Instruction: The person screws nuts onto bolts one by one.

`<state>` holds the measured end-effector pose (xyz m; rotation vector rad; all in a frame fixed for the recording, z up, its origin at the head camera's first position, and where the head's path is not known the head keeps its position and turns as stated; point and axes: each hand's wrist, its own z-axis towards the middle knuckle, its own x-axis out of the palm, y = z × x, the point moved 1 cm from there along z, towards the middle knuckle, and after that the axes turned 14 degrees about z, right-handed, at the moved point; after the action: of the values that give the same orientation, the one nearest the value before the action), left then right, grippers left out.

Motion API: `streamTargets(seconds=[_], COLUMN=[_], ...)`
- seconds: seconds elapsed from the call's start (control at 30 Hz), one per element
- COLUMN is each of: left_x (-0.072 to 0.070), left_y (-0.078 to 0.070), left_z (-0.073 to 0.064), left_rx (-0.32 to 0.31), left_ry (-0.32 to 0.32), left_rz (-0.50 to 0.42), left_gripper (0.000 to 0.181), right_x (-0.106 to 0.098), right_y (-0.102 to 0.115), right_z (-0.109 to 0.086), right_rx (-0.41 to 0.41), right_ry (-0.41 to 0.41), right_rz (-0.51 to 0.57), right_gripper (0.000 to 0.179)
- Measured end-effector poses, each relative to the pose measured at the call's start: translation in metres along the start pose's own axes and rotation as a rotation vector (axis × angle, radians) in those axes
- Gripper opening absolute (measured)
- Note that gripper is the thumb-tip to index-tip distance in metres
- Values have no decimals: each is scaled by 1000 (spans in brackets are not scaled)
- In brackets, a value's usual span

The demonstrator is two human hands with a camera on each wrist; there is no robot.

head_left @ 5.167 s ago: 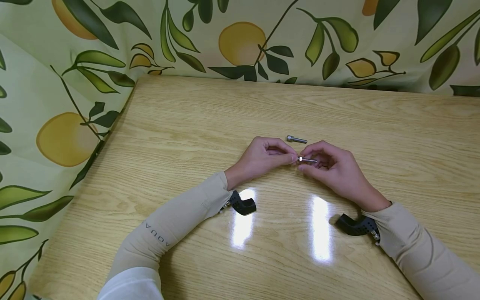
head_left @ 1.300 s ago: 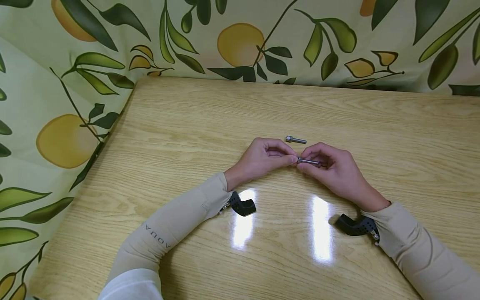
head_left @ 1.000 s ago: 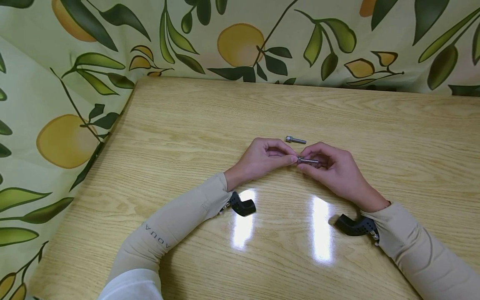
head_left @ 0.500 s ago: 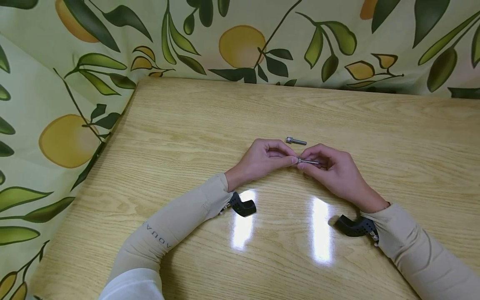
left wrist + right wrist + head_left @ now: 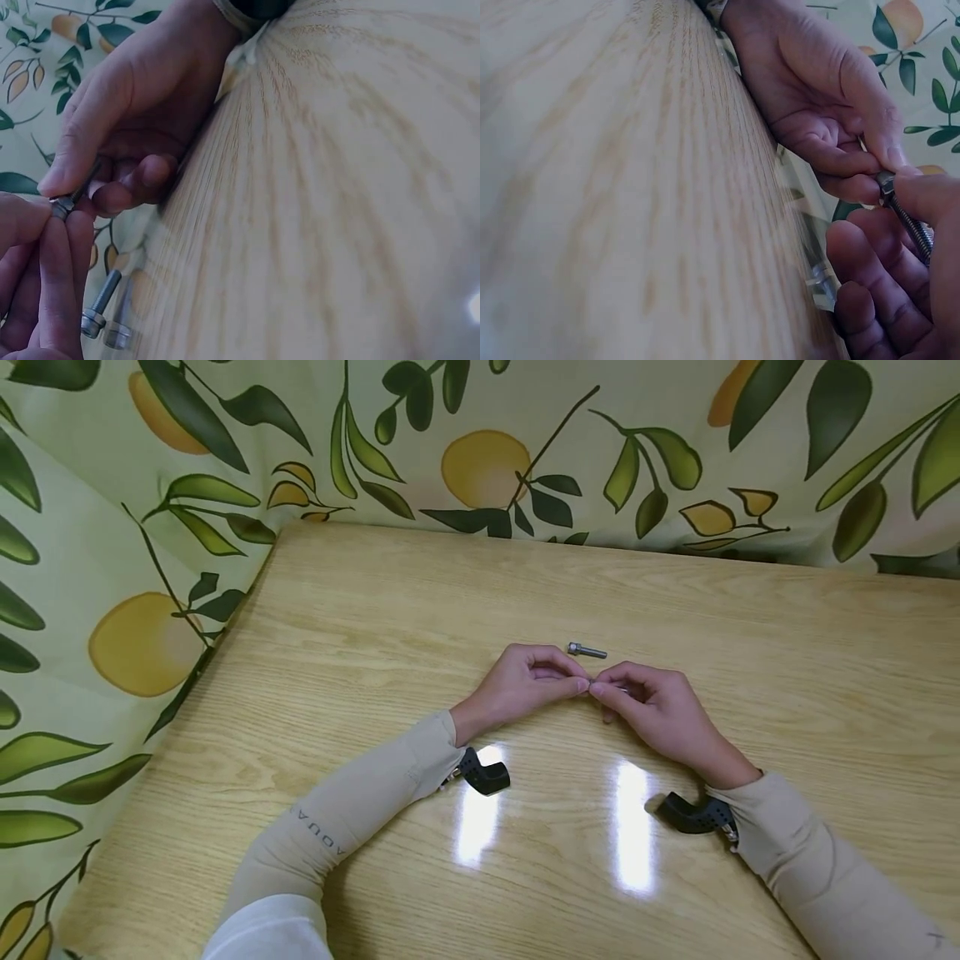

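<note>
Between my hands is a metal bolt with a threaded shaft (image 5: 915,227), best seen in the right wrist view. My left hand (image 5: 521,687) pinches its head end between thumb and fingertips. From the other side my right hand (image 5: 663,710) pinches the bolt close to the head, thumb on top, its other fingers loosely bent below the shaft. Fingertips of both hands nearly meet, and in the head view they hide most of the bolt. A second bolt (image 5: 587,651) lies on the table just beyond the hands, with a ring-like piece by its head.
The wood-grain table (image 5: 390,602) carries two bright light reflections in front of the hands. A curtain with fruit and leaf print (image 5: 360,443) hangs along the back and left edges. Black wrist mounts (image 5: 486,774) sit under both sleeves.
The bolt's shaft showed plainly between the hands before; now the right thumb and fingers have closed over it. The right hand has shifted slightly left, and the head view has tilted slightly.
</note>
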<state>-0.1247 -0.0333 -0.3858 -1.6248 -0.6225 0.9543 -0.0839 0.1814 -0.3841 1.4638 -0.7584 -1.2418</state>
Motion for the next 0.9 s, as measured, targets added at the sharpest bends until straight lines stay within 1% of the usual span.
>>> streamTargets(seconds=[0.17, 0.37, 0.53, 0.63, 0.73, 0.83, 0.9], left_x=[1, 0, -1, -3, -5, -6, -7], left_y=[1, -2, -2, -1, 0, 0, 0], left_z=[-2, -2, -1, 0, 0, 1, 2], left_rx=[-8, -20, -21, -23, -30, -41, -44], left_ry=[-22, -39, -62, -80, -86, -88, -84], left_rz=[-5, 18, 1, 8, 41, 82, 106], left_gripper=[15, 13, 14, 14, 14, 15, 15], right_x=[1, -1, -4, -4, -4, -3, -3], right_y=[-1, 1, -2, -3, -3, -1, 0], right_z=[0, -2, -3, -3, -1, 0, 1], right_rx=[-12, -15, -21, -26, -22, -16, -18], right_ry=[-25, -79, -104, -105, -105, -94, -87], right_rz=[24, 110, 166, 163, 150, 116, 74], right_gripper=[14, 15, 14, 13, 12, 12, 13])
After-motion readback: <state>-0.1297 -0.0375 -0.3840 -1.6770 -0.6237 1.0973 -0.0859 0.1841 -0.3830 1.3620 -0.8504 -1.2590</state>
